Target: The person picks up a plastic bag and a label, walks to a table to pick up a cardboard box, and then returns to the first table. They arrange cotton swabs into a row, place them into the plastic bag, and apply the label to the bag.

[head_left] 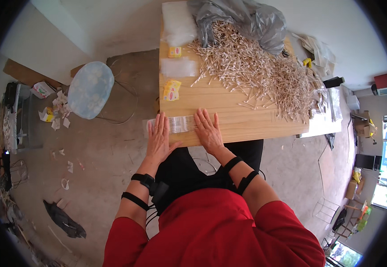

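Observation:
A clear plastic bag with a row of cotton swabs (182, 124) lies flat near the front edge of the wooden table. My left hand (158, 139) rests on its left end, fingers stretched out flat. At the other end my right hand (209, 132) presses down with straight fingers. The bag's left tip sticks out past my left hand over the table's edge. Ahead of my hands lie several yellow cards (171, 90). A big heap of loose cotton swabs (256, 66) covers the far right of the tabletop.
A stack of clear bags (180, 67) and a small yellow card stack (175, 52) line the left side, with more clear bags (179, 24) behind. A grey plastic bag (264, 24) sits over the heap's back. A blue-topped stool (91, 90) stands left of the table (242, 127).

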`<state>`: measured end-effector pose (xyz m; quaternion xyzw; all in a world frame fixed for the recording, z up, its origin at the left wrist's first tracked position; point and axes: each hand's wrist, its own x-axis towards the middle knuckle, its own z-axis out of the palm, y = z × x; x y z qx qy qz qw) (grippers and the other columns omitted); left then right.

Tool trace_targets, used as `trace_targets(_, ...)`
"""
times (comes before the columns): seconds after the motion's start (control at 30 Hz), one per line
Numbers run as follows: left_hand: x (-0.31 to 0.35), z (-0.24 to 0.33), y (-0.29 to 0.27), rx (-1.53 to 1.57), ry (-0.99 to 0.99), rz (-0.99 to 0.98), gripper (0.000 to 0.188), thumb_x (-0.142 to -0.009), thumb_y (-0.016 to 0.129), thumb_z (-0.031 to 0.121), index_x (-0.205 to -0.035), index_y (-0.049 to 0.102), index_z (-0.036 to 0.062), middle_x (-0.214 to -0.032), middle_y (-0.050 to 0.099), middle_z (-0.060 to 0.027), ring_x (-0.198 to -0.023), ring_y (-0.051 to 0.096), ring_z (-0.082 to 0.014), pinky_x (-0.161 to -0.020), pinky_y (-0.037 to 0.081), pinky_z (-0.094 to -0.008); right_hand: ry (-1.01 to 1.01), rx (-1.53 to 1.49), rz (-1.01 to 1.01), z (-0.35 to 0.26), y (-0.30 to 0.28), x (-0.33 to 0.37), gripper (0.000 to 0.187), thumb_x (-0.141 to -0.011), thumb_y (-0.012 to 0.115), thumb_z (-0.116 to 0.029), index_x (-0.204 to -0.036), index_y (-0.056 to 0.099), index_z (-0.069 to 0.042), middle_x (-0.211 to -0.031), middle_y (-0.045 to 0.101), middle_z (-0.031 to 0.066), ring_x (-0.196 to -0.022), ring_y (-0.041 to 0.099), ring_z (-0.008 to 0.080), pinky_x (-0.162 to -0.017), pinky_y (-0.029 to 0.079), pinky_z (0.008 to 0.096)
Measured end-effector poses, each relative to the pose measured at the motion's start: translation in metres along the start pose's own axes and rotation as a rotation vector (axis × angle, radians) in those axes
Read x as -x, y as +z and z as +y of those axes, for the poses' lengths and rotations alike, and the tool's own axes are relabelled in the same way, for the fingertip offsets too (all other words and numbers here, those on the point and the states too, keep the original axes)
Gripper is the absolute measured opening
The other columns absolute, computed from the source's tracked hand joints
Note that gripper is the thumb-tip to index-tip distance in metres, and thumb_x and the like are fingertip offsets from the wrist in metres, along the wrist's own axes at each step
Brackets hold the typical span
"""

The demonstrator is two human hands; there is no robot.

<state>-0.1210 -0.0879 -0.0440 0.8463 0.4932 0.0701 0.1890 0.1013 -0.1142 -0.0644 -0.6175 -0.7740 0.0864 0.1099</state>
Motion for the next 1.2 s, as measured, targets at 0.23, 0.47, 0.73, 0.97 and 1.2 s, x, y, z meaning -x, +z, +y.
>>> trace_targets(0.23, 0.001, -0.012, 0.009, 0.139, 0.061, 0.018, 0.103, -0.079, 0.069, 0.039, -0.148, 0.004, -0.0025, -0.155, 0.001, -0.0212, -0.144, 0.004, -0.0366, -0.116, 0.008, -0.0482, 0.001, -0.016, 0.004, -0.001, 0.000, -0.001, 0.056, -0.094, 0.048, -0.022, -0.144, 0.031, -0.005, -0.154, 0.025, 0.0085, -0.143, 0.018, 0.0238, -0.116, 0.005, 0.0490)
trace_targets(0.47, 0.003, -0.017, 0.014, 0.274, 0.101, 0.062, 0.103, -0.079, 0.070, 0.033, -0.148, 0.000, -0.0006, -0.156, 0.000, -0.0204, -0.144, 0.002, -0.0370, -0.116, 0.009, -0.0489, -0.013, 0.024, -0.017, -0.017, 0.002, -0.008, 0.056, -0.093, 0.047, -0.021, -0.143, 0.031, -0.003, -0.153, 0.026, 0.0092, -0.144, 0.018, 0.0236, -0.116, 0.006, 0.0493)
trace_targets(0.73, 0.003, -0.021, 0.016, 0.355, 0.167, 0.094, 0.119, -0.071, 0.078, 0.036, -0.148, -0.006, 0.0010, -0.154, -0.001, -0.0241, -0.143, 0.002, -0.0414, -0.116, 0.008, -0.0483, -0.042, 0.010, -0.021, -0.044, 0.009, -0.020, 0.057, -0.092, 0.047, -0.022, -0.143, 0.032, -0.003, -0.152, 0.027, 0.0098, -0.144, 0.017, 0.0232, -0.116, 0.007, 0.0493)
trace_targets(0.97, 0.001, -0.010, 0.010, 0.153, 0.076, 0.070, 0.127, -0.060, 0.081, 0.050, -0.148, 0.005, -0.0007, -0.155, 0.006, -0.0211, -0.144, 0.005, -0.0370, -0.115, 0.008, -0.0511, -0.042, -0.022, 0.008, -0.055, 0.012, -0.026, 0.055, -0.093, 0.045, -0.022, -0.143, 0.032, -0.003, -0.153, 0.027, 0.0102, -0.144, 0.018, 0.0242, -0.116, 0.005, 0.0494)
trace_targets(1.2, -0.006, 0.014, -0.014, -0.010, -0.072, -0.108, 0.124, -0.062, 0.077, 0.055, -0.148, 0.007, -0.0009, -0.155, 0.007, -0.0187, -0.145, 0.003, -0.0337, -0.116, 0.002, -0.0523, 0.094, -0.286, 0.065, -0.037, 0.022, -0.016, 0.059, -0.093, 0.047, -0.026, -0.144, 0.030, -0.002, -0.154, 0.023, 0.0139, -0.144, 0.016, 0.0241, -0.115, 0.005, 0.0504)
